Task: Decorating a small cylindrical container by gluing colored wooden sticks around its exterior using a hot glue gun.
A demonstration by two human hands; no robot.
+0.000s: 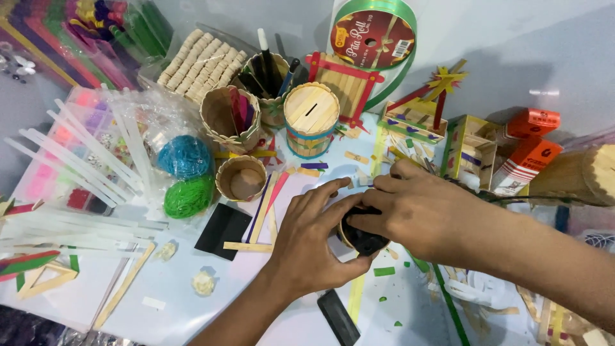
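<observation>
Gripping a small round black-covered piece point(362, 237) between them, both hands meet near the middle of the pale work table point(544, 77). The left hand point(314, 240) cups the piece from the near side, thumb and curled fingers pressed against its rim; the right hand point(416, 211) comes in from the far right side, its fingertips pinching the upper edge. A sliver of tan rim shows at the piece's left side; what lies under the black covering cannot be told. Just left of the hands lie a black square sheet point(222, 230) and several loose craft sticks point(266, 208). Farther back stand an open stick-walled cup point(241, 178), a taller cup holding coloured sticks point(230, 118), a slotted stick barrel point(311, 118) and a pen holder point(270, 80). A blue thread ball point(184, 156) rests above a green thread ball point(188, 196), both in clear wrapping. Clear glue sticks point(83, 157) lie across a compartment box point(61, 150) at left. A green ribbon roll point(375, 38) leans at the back, with a red-framed stick panel point(343, 83) just beside it. Two orange boxes point(528, 144) sit at right, well apart from the hands. A dark flat strip point(338, 317) lies near the left forearm.
</observation>
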